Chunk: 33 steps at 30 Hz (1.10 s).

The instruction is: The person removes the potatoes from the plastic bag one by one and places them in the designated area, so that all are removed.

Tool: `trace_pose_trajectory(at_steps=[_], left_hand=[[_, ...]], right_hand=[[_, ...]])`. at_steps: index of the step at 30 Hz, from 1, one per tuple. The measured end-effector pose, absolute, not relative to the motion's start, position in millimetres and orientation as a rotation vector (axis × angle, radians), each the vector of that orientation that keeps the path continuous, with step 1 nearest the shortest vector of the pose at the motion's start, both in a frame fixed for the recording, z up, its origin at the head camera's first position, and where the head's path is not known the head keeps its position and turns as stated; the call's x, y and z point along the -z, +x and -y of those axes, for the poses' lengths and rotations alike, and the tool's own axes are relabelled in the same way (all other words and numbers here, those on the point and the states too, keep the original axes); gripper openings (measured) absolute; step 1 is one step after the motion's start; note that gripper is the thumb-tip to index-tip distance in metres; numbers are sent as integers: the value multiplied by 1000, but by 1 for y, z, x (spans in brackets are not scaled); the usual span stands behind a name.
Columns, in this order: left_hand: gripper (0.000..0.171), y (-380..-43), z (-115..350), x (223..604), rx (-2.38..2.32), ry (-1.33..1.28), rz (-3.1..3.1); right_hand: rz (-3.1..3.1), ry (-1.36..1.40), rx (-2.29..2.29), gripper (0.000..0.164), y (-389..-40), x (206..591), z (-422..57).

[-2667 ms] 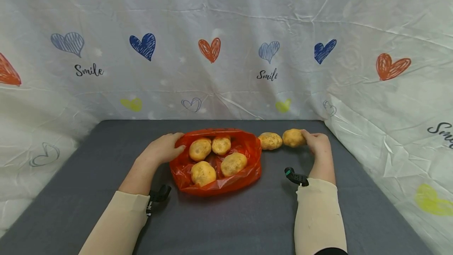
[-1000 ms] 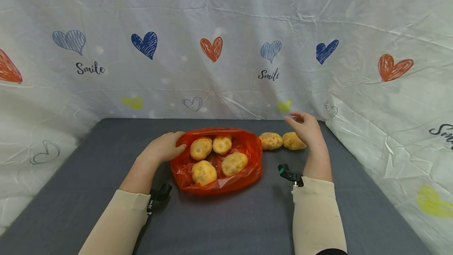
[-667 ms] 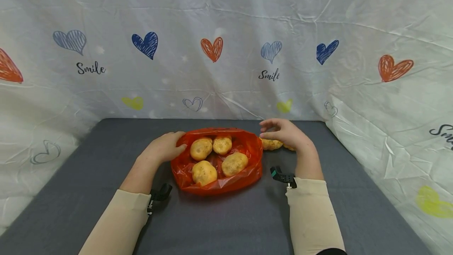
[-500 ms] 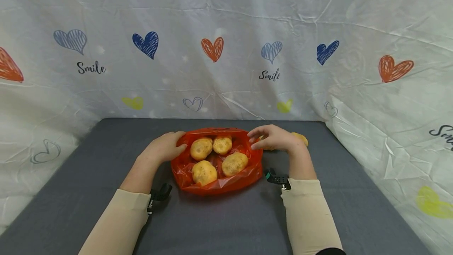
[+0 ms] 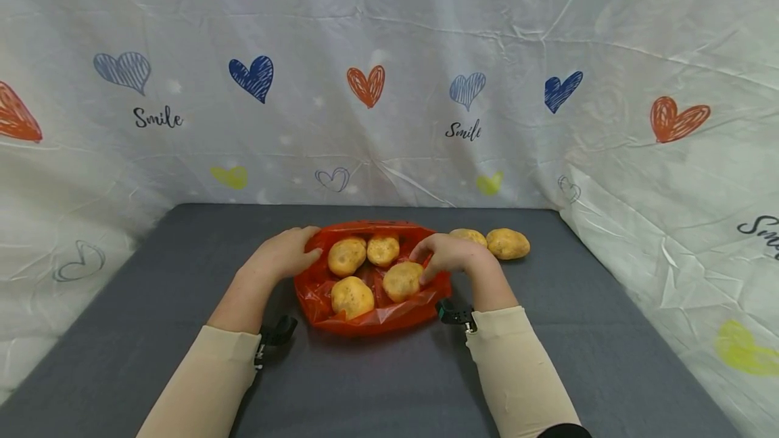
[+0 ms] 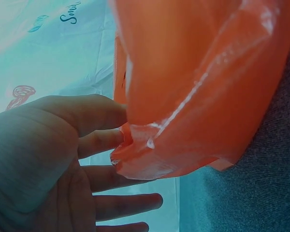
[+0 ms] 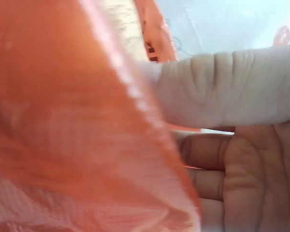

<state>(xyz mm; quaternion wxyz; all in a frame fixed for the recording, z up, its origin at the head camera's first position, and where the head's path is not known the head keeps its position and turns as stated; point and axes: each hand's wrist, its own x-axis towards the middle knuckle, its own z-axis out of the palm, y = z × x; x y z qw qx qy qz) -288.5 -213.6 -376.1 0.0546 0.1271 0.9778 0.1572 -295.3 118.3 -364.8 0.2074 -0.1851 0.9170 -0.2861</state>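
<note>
An orange-red plastic bag (image 5: 377, 323) lies with its mouth spread on the dark table, several potatoes inside. My left hand (image 5: 282, 255) pinches the bag's left edge between thumb and forefinger; in the left wrist view the other fingers (image 6: 128, 205) are stretched out. My right hand (image 5: 447, 255) reaches over the bag's right rim. Its thumb and fingers are spread at the right side of one potato (image 5: 402, 282), seemingly touching it. In the right wrist view the bag wall (image 7: 87, 145) hides the fingertips. Farther left in the bag are more potatoes (image 5: 351, 297).
Two potatoes lie on the table right of the bag: one (image 5: 508, 244) in full view, the other (image 5: 468, 235) partly behind my right hand. A white curtain (image 5: 389, 32) printed with hearts hangs along the table's back edge and sides.
My right hand let go of the potato at the far right, lifted, then moved left over the other loose potato and down into the bag. My left hand has stayed at the bag's edge.
</note>
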Motion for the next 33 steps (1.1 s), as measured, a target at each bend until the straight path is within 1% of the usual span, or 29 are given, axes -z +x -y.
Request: trace_pose_trajectory(at_steps=[13, 20, 33], left_hand=[[59, -289, 212, 378, -464, 373, -2975], [59, -290, 212, 378, -463, 368, -2970], [59, -287, 212, 376, -481, 389, -2971]], right_hand=[[-2528, -497, 819, 36, -299, 370, -113], [-2511, -536, 840, 35, -301, 371, -113], [-2593, -578, 869, 52, -291, 365, -117]])
